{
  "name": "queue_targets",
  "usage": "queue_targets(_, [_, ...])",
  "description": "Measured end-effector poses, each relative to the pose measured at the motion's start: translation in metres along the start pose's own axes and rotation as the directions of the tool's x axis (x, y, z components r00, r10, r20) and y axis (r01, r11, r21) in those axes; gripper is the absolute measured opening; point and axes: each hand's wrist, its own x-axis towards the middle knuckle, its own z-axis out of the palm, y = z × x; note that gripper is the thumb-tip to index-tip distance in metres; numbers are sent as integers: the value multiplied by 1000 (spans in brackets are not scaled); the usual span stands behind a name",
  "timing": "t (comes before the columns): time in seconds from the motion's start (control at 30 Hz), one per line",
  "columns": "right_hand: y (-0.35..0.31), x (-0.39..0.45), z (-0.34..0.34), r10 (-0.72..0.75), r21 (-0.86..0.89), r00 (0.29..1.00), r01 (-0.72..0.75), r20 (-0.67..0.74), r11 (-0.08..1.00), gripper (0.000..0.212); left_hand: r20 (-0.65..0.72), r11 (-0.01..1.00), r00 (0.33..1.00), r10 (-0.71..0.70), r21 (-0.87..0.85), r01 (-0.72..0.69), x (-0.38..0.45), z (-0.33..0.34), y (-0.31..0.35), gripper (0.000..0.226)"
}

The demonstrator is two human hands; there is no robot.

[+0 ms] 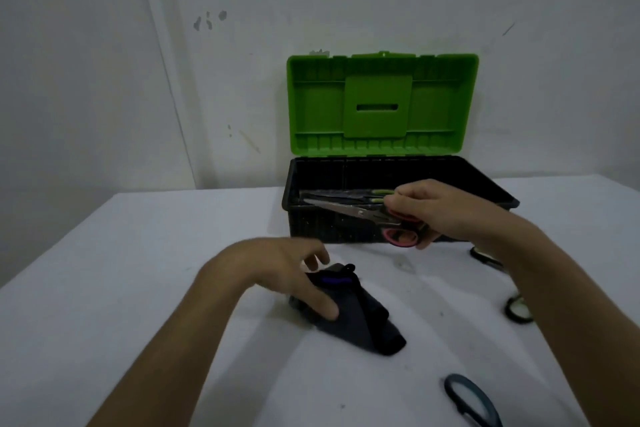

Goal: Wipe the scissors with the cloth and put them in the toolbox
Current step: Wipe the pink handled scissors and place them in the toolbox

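My right hand point(429, 208) grips a pair of scissors with red-and-black handles point(360, 213) by the handles, blades pointing left over the front rim of the toolbox point(491, 184). The toolbox is black with its green lid point(381, 104) standing open against the wall; other scissors with green handles point(349, 196) lie inside. My left hand point(294, 274) rests on a dark crumpled cloth point(360, 315) on the white table, thumb pressing it, fingers partly spread.
More scissors lie on the table at the right: a dark-handled pair point(485, 258) partly behind my right forearm, another loop handle point(517, 312), and a blue-grey handled pair point(471, 399) near the front edge. A white wall stands close behind the toolbox.
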Motion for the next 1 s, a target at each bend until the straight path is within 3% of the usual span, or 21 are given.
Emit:
queue_targets(0.07, [2, 3, 0, 12, -1, 1000, -12, -3, 1000, 37, -21, 991, 1000, 17, 133, -14, 10, 12, 5, 68])
queue_targets(0.13, [3, 4, -1, 0, -11, 1000, 0, -23, 1000, 40, -139, 989, 988, 75, 134, -56, 18, 16, 4, 52])
queue_targets(0.2, [2, 4, -3, -54, -8, 997, 54, -55, 999, 39, -230, 995, 969, 94, 8, -95, 21, 10, -1, 35])
queue_targets(0.27, [-3, 2, -3, -119, 31, 988, 122, -101, 992, 35, -354, 940, 933, 61, -293, -173, 17, 0, -5, 21])
queue_targets(0.33, [-10, 0, -1, -144, 109, 980, 159, -139, 981, 34, -471, 718, 881, -45, -628, -299, 14, -10, -7, 17])
queue_targets(0.43, [-18, -3, 9, -111, 145, 979, 136, -173, 980, 35, -423, 141, 881, -210, -905, -401, 10, -18, -3, 23])
queue_targets(0.5, [-21, -3, 22, -185, -66, 934, 173, -305, 983, 29, -340, -147, 919, -202, -917, -372, 7, -20, 4, 22])
queue_targets(0.53, [-21, -3, 30, -282, -255, 888, 197, -362, 947, 26, -315, -204, 932, -182, -915, -349, 6, -20, 8, 24])
queue_targets(0.6, [-15, 3, 48, -504, -665, 799, 184, -327, 724, 21, -299, -212, 943, -146, -922, -325, 5, -17, 15, 29])
queue_targets(0.63, [-12, 6, 57, -581, -784, 765, 169, -277, 597, 18, -303, -193, 941, -149, -925, -328, 6, -16, 17, 28])
queue_targets(0.73, [-4, 12, 64, -698, -885, 699, 213, -157, 413, 15, -318, -174, 921, -227, -917, -360, 11, -14, 20, 19])
queue_targets(0.9, [-6, 5, 48, -738, -867, 674, 347, -34, 357, 14, -357, -267, 862, -360, -846, -462, 20, -22, 10, 29])
queue_targets(0.97, [-10, 2, 37, -703, -823, 710, 386, -23, 417, 15, -411, -215, 802, -434, -817, -535, 19, -27, 0, 24])
queue_targets(1.0, [-11, 0, 29, -679, -786, 733, 394, -44, 477, 17, -458, -140, 757, -466, -807, -574, 18, -30, -7, 19])
